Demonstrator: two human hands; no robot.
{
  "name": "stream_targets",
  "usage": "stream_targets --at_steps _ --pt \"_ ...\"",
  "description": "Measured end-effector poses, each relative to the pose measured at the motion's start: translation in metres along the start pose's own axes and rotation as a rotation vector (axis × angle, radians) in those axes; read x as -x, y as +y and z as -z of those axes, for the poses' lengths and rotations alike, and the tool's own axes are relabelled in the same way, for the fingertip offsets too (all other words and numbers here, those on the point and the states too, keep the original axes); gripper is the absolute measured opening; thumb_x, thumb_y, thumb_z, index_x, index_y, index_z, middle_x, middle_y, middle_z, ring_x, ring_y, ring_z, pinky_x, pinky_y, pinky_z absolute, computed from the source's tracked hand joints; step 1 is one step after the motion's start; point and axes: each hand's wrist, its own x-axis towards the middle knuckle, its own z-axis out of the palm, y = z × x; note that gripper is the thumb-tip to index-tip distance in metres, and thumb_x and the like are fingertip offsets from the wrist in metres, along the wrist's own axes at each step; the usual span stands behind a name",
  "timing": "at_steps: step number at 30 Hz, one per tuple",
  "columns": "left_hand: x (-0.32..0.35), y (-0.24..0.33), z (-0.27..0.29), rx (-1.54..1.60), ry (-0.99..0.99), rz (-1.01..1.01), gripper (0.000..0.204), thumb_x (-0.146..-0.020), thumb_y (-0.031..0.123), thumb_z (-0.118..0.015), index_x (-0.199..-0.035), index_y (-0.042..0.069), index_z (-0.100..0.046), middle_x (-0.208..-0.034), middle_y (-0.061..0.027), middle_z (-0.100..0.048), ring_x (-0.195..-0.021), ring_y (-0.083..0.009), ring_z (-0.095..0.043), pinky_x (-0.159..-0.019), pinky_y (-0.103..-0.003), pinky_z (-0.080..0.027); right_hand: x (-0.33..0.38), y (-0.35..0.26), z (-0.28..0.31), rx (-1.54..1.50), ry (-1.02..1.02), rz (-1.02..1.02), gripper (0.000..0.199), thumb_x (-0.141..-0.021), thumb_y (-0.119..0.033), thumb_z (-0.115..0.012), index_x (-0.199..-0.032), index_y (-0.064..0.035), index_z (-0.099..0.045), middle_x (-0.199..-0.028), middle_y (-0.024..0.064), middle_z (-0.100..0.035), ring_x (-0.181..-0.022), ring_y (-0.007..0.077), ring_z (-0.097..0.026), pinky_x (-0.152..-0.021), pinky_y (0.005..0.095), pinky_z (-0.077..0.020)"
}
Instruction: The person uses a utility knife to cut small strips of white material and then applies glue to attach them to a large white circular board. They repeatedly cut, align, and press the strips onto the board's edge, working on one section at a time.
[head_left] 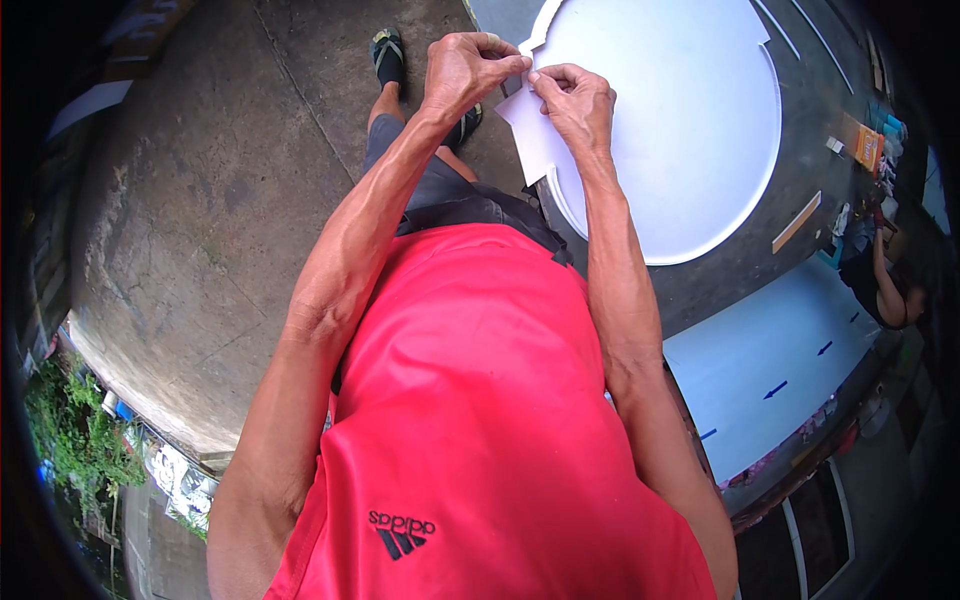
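Observation:
A large white round panel (690, 130) with a thin raised rim lies on a dark table, ahead and to the right of me. At its near left edge, my left hand (462, 72) pinches a narrow white strip (541, 28) between thumb and forefinger. Close beside it, my right hand (582, 108) is closed in a pinch on the same strip, over the panel's edge. The fingertips hide the exact spot where they grip. Below the hands, a flat white flap (532, 140) sticks out past the table edge.
On the dark tabletop (722, 292) lie a wooden strip (797, 222) and, farther right, an orange package (868, 150) among small clutter. A pale blue sheet (760, 375) with dark arrows is nearer right. Another person (882, 280) works there. Concrete floor (220, 190) spreads left.

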Motion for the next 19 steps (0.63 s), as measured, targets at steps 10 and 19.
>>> stream_targets --at_steps 10,19 --pt "-0.002 0.008 0.001 -0.045 0.002 0.072 0.030 -0.074 0.029 -0.087 -0.092 0.006 -0.082 -0.076 -0.0093 -0.077 -0.066 -0.0129 -0.071 -0.066 -0.027 -0.058 0.011 0.011 0.001 -0.103 0.019 0.047 0.017 -0.089 -0.014 -0.072 -0.100 -0.0014 -0.077 -0.075 0.0061 -0.074 -0.063 0.0115 -0.067 -0.064 0.0268 -0.0546" --pt "-0.004 0.002 -0.003 0.006 0.019 0.068 0.027 -0.075 0.030 -0.086 -0.092 0.009 -0.083 -0.075 -0.0079 -0.076 -0.068 -0.0144 -0.073 -0.067 -0.026 -0.058 0.022 0.015 -0.004 -0.067 0.060 0.143 0.022 -0.085 -0.008 -0.074 -0.106 -0.0023 -0.075 -0.092 0.0069 -0.074 -0.071 0.0107 -0.067 -0.068 0.0254 -0.0565"
